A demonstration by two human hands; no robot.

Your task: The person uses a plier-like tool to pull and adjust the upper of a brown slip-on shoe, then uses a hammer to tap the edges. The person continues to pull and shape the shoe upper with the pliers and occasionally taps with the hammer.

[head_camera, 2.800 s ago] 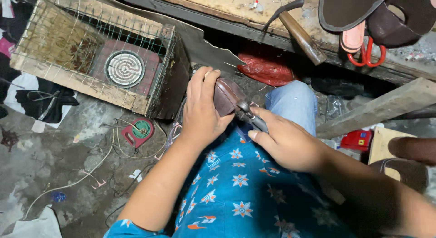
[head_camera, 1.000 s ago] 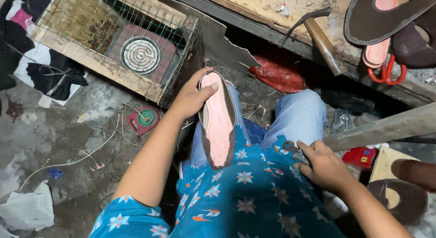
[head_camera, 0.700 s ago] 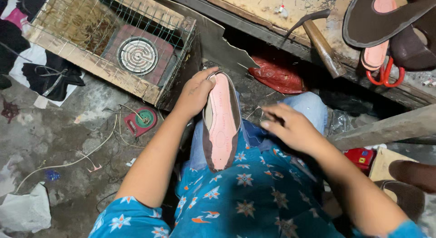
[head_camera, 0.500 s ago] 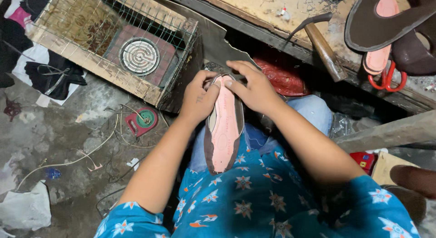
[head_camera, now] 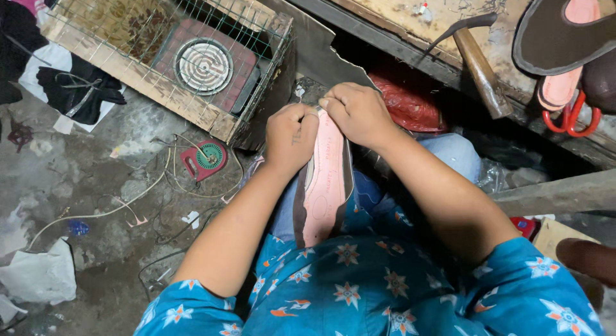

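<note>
A shoe upper with a pink insole (head_camera: 324,182) and dark brown edge lies along my lap, toe end away from me. My left hand (head_camera: 290,137) grips its far left edge, fingers curled over the rim. My right hand (head_camera: 356,112) closes over the toe end from the right, knuckles up. Both hands touch at the toe. I cannot tell whether a tool is inside my right hand. Blue flower-print sleeves cover both upper arms.
A wire-mesh wooden crate (head_camera: 154,60) with a round coil heater (head_camera: 204,65) stands at upper left. A hammer (head_camera: 478,60), red-handled scissors (head_camera: 568,118) and a brown sole (head_camera: 558,34) lie on the bench. A red plastic bag (head_camera: 410,105) sits below. Cables cross the floor.
My right hand came up from my lap to the toe end of the shoe beside my left hand. The shoe stays on my lap, pink side up.
</note>
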